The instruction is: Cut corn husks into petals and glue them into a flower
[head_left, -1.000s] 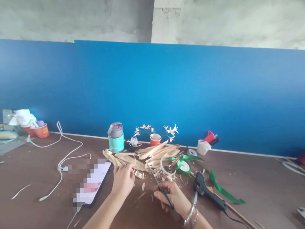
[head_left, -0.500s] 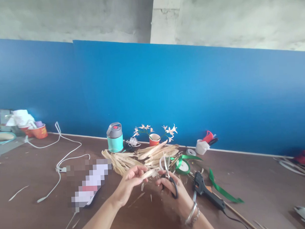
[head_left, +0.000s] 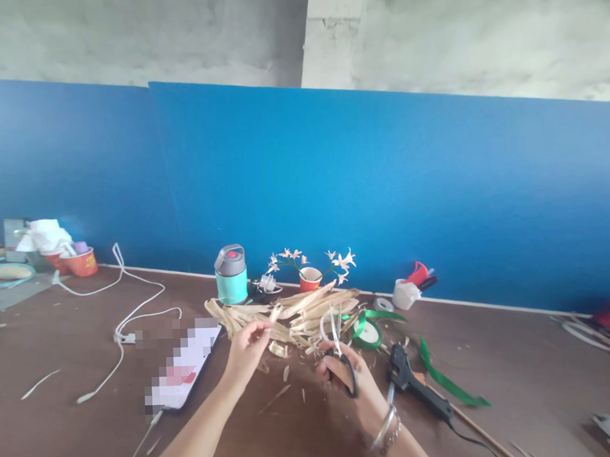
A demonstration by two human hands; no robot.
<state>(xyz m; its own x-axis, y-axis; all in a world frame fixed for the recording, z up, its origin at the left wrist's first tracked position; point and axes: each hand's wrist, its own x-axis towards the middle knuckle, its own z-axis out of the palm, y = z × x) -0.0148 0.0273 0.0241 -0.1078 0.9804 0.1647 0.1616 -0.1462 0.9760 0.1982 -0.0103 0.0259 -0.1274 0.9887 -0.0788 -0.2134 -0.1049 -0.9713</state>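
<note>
My left hand [head_left: 248, 354] is closed in a pinch on a small pale strip of dried corn husk [head_left: 276, 313], raised at the front edge of the husk pile [head_left: 328, 311]. My right hand [head_left: 354, 380] has its fingers through the black handles of a pair of scissors [head_left: 348, 368]. The blades point up and away from me, slightly parted, with no husk between them. A loose husk piece [head_left: 278, 350] lies on the table just right of my left hand.
Behind the husks stand a turquoise flask [head_left: 231, 284] and a paper cup [head_left: 310, 279] with pale flowers [head_left: 344, 260]. To the right lie a green ribbon spool [head_left: 367, 334] and a black glue gun [head_left: 419, 383]. A phone [head_left: 190, 366] and white cable [head_left: 119, 328] are on the left.
My left hand has moved left and up, away from the scissors, with a husk strip in its fingers. A husk piece now shows on the table where that hand was. My right hand stays almost still.
</note>
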